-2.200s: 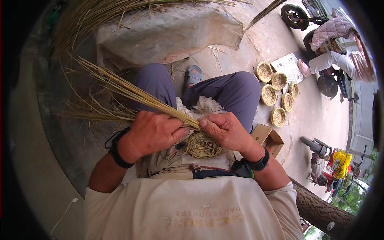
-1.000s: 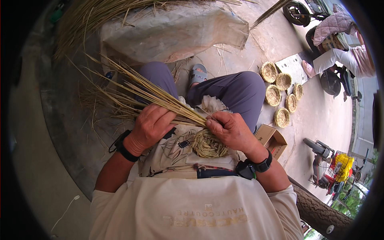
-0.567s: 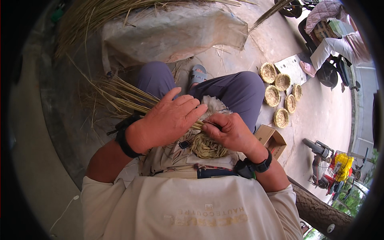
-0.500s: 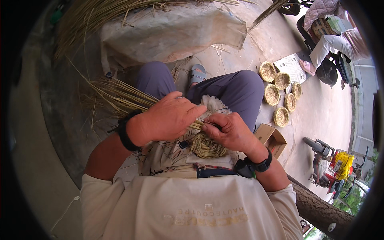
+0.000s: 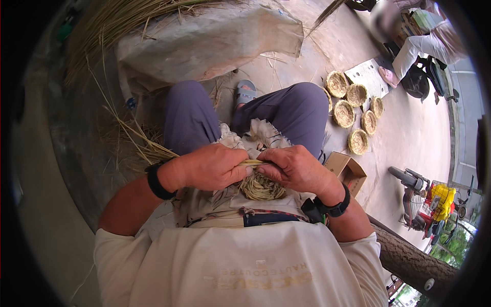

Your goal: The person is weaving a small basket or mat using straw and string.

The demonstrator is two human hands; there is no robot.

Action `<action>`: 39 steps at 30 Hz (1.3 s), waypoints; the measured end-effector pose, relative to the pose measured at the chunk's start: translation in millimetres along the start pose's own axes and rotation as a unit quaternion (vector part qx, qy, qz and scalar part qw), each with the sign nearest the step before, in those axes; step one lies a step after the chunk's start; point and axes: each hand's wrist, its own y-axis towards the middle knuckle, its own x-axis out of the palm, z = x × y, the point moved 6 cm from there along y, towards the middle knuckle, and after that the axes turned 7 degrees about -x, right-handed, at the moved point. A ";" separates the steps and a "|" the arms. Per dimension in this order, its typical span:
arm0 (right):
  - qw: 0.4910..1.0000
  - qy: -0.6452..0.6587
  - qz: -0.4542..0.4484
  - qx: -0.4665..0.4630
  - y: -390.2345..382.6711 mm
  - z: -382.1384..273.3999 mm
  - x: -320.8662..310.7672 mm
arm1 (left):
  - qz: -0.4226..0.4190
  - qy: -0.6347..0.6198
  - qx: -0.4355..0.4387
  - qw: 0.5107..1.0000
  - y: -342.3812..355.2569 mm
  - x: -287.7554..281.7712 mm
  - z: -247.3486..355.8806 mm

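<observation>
Over my lap both hands are closed around a thin bundle of straw stalks (image 5: 252, 162), a short stretch of which shows between them. My left hand (image 5: 217, 166) grips it with the thumb pressed against the stalks. Close beside it, my right hand (image 5: 291, 168) pinches the same bundle between thumb and fingers. Just below the hands a small round coil of woven straw (image 5: 262, 188) rests on the pale cloth (image 5: 230, 202) across my lap. Longer loose stalks (image 5: 153, 152) fan out past my left wrist toward the far left. My palms hide part of the bundle.
Several round straw baskets (image 5: 357, 141) sit on the floor to the right, near an open cardboard box (image 5: 353, 174). A plastic-covered heap (image 5: 204, 48) with long straw (image 5: 112, 30) lies ahead. Another person (image 5: 424, 51) sits far right; a motorbike (image 5: 417, 192) stands nearer.
My left hand has turned and drawn down, its fingers now curled round the straw instead of stretched over it. The right hand has shifted slightly; the bundle lies more level between them.
</observation>
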 end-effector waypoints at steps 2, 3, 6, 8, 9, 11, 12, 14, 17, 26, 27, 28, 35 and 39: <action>1.000 0.005 0.019 0.004 -6.5 1.8 -1.0 | 0.033 -0.018 0.012 0.999 1.5 8.4 1.2; 0.999 0.017 0.045 -0.003 -9.7 1.1 -2.8 | 0.066 -0.023 0.029 0.997 1.1 9.7 4.4; 0.995 0.038 0.088 -0.004 -20.3 2.1 -3.0 | 0.116 -0.032 0.051 0.991 2.4 16.5 10.9; 0.993 0.047 0.105 0.001 -27.1 1.9 -2.4 | 0.135 -0.036 0.053 0.989 3.1 18.4 14.3; 0.989 0.075 0.123 0.014 -30.9 3.2 -3.6 | 0.145 -0.039 0.059 0.987 3.1 18.2 17.0; 0.984 0.100 0.144 0.028 -38.5 10.2 -7.7 | 0.154 -0.041 0.068 0.985 3.4 15.6 22.3; 0.924 0.283 0.227 0.122 -49.8 34.1 -14.3 | 0.155 -0.032 0.075 0.985 2.6 13.6 25.9; 0.814 0.449 0.303 0.208 -56.7 64.1 -20.7 | 0.153 -0.023 0.086 0.984 2.3 11.6 32.4; 0.609 0.754 0.240 0.049 -22.4 51.2 -30.5 | 0.135 0.016 0.062 0.989 3.8 12.6 35.2; 0.937 0.297 -0.063 -0.173 -18.6 -74.0 8.5 | 0.100 -0.048 0.019 0.994 -0.1 9.4 12.6; 0.937 0.297 -0.063 -0.172 -20.1 -69.6 12.5 | 0.103 -0.100 0.014 0.990 -0.7 9.9 9.5; 0.938 0.278 -0.074 -0.194 -20.0 -68.2 16.4 | 0.104 -0.151 0.010 0.983 -0.8 8.9 7.0; 0.955 0.214 -0.088 -0.185 -15.8 -70.3 12.4 | 0.085 -0.095 -0.027 0.991 2.3 3.3 5.5; 0.991 0.088 0.055 -0.089 -26.4 -59.1 -49.1 | 0.159 -0.166 -0.035 0.973 -1.6 -15.7 -3.7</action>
